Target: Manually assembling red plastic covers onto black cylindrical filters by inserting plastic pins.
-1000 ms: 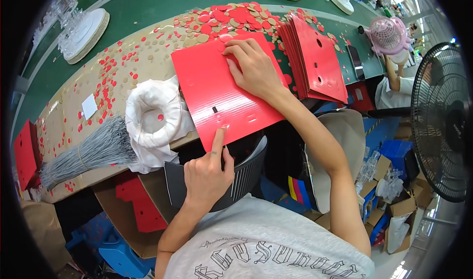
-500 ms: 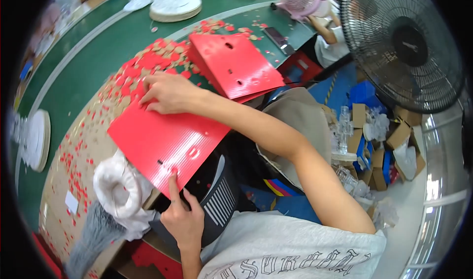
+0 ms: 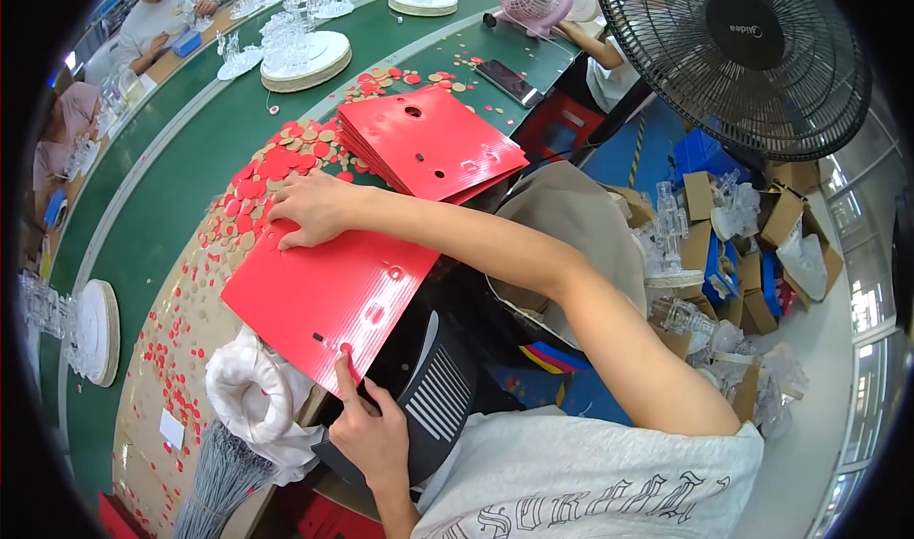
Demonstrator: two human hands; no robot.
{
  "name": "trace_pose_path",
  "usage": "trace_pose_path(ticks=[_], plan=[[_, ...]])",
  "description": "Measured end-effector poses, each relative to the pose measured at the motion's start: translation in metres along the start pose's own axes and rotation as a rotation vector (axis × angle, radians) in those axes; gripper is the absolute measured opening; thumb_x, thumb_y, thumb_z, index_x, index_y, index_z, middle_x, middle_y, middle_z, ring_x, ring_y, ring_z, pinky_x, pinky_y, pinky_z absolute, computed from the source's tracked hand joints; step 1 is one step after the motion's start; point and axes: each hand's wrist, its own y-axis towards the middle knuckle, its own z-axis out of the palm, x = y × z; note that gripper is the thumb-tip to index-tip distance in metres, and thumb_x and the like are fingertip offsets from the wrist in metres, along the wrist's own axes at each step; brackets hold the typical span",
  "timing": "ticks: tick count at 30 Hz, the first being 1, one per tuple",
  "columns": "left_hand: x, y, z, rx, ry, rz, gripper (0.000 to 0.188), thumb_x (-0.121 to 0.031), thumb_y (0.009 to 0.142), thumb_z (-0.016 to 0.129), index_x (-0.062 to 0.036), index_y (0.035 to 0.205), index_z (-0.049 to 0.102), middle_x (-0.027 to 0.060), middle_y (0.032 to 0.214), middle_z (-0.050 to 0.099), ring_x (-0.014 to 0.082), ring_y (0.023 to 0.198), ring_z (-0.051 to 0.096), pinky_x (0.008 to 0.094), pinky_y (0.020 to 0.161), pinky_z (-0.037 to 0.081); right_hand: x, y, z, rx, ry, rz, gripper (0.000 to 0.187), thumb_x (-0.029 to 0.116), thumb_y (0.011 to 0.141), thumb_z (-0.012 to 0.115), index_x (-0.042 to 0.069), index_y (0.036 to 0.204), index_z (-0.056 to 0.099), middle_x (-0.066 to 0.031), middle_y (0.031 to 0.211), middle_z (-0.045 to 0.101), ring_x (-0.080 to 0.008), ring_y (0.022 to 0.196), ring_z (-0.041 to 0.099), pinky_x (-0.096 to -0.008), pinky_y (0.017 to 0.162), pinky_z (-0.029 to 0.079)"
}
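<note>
A red ribbed sheet (image 3: 328, 287) with small cut-outs lies in front of me, its near right part jutting over a black cap (image 3: 433, 391). My left hand (image 3: 371, 439) stretches its index finger onto a round cut-out near the sheet's near corner, thumb apart; the other fingers are partly hidden. Fingers spread, my right hand (image 3: 319, 210) rests on the sheet's far left side. Behind it sits a stack of similar red sheets (image 3: 443, 153), with a large hole and smaller ones. Loose red and brown discs (image 3: 286, 163) are scattered along the stack's left.
A white cloth ring (image 3: 249, 391) and a bundle of grey strands (image 3: 219, 482) lie at the near left. A phone (image 3: 509, 82) is beyond the stack. A large black fan (image 3: 743, 34) stands right, above boxes of clear pieces (image 3: 719, 263). Other people sit across the green table (image 3: 181, 125).
The view has shifted, showing more of the far table and its people. My left fingertip stays by the same cut-out, and my right hand still lies on the sheet.
</note>
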Motion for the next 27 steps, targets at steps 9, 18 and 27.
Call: trace_pose_path(ticks=[9,18,27], plan=[[-0.003,-0.001,0.001,0.003,0.029,-0.013,0.054,0.0,0.086,0.062,-0.0087,0.139,0.057,0.0078,0.047,0.039,0.0188,0.038,0.039,0.0354,0.046,0.036,0.009,0.011,-0.015,0.106,0.017,0.0,0.054,0.033,0.078,0.073,0.004,0.122,0.065,-0.0115,0.127,0.062,-0.0276,0.123,0.056,-0.0445,0.096,0.048],[0.001,0.001,0.003,-0.055,0.015,0.021,0.051,-0.001,0.087,0.062,-0.009,0.137,0.058,0.0089,0.048,0.043,0.0219,0.039,0.045,0.0367,0.046,0.037,0.017,0.023,-0.007,0.014,-0.12,-0.108,0.057,0.018,0.069,0.071,0.004,0.122,0.057,-0.015,0.111,0.066,-0.0335,0.106,0.064,-0.0475,0.085,0.053],[0.003,0.0,0.0,-0.076,0.038,0.08,0.056,-0.004,0.084,0.066,-0.0098,0.139,0.057,0.0088,0.047,0.049,0.0229,0.038,0.053,0.0364,0.046,0.044,0.013,0.012,-0.02,-0.246,-0.039,-0.313,0.049,0.014,0.07,0.079,0.008,0.117,0.066,-0.0102,0.112,0.063,-0.0289,0.109,0.06,-0.0407,0.094,0.051]])
